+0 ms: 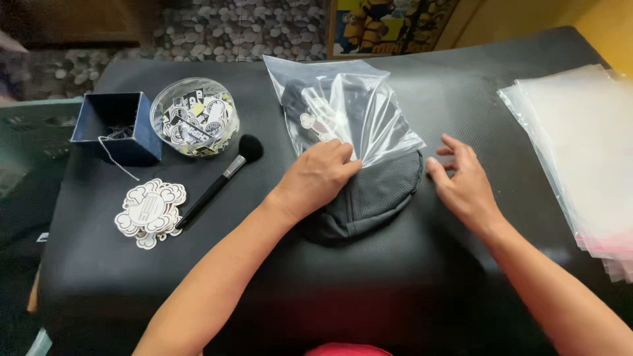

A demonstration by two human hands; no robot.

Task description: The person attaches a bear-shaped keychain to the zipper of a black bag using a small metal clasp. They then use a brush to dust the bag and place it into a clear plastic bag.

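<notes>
A dark cap (372, 198) lies on the black mat (277, 264), its front part inside a clear plastic bag (343, 105) and its mesh back sticking out toward me. My left hand (316, 175) rests on the cap at the bag's open edge, fingers pinching the plastic. Just right of the bag, my right hand (461, 181) lies on the mat with fingers spread, touching or nearly touching the bag's corner and holding nothing.
At left stand a dark blue open box (115, 125) with a thin chain, a clear round tub of stickers (194, 118), a black brush (221, 178) and a pile of cloud-shaped cards (148, 211). A stack of clear bags (580, 151) lies at right.
</notes>
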